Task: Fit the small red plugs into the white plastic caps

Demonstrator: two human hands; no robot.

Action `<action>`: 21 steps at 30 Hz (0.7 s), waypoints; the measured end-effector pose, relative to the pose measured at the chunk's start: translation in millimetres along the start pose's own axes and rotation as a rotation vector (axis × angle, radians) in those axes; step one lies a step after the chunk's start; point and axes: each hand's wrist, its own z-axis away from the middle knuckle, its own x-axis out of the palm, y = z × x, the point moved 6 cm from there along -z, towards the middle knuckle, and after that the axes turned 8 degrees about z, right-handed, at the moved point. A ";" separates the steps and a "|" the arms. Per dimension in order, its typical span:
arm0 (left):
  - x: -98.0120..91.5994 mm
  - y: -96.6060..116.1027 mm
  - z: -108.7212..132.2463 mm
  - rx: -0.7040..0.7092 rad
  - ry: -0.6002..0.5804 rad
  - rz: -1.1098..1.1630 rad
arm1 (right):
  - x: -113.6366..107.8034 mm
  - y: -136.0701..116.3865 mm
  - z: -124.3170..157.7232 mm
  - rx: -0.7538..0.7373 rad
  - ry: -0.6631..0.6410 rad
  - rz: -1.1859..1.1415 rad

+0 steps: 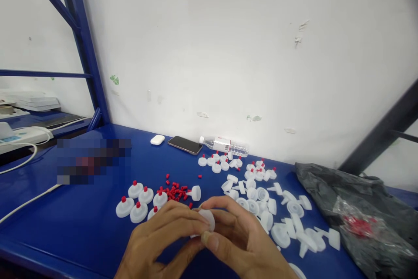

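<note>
My left hand [163, 236] and my right hand [243, 237] meet at the front of the blue table, both closed on one white plastic nozzle cap [208, 219]. Fingers cover most of that cap, so its spout and any red tip are hidden. Left of the hands stand several white caps with red tips [138, 212]. A pile of small red tips [176, 191] lies just beyond my fingers, with a bare white nozzle cap [196, 193] lying beside it. To the right of my right hand, many loose white nozzle caps [281, 234] are scattered without red tips.
Along the wall lie a white case [157, 140], a phone [185, 145] and a clear bottle [225, 144]. Small red-tipped caps [216, 166] sit before the bottle. A dark plastic bag [321, 183] and a clear bag of red pieces [361, 226] cover the right side.
</note>
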 end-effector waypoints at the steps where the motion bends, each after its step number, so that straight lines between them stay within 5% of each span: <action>1: -2.2 1.7 -0.2 0.018 0.040 0.020 | 1.4 0.4 -0.2 0.006 -0.013 0.011; 5: -9.4 8.4 -4.3 0.130 0.105 0.016 | 1.6 -2.1 -1.5 0.002 0.046 0.115; 12: -16.4 -22.2 -10.6 0.015 0.124 -0.351 | -27.8 -10.5 -0.4 -0.023 0.397 0.346; 21: 32.2 -49.8 12.0 0.152 -0.180 -0.649 | -46.1 2.4 -7.6 0.005 0.278 1.028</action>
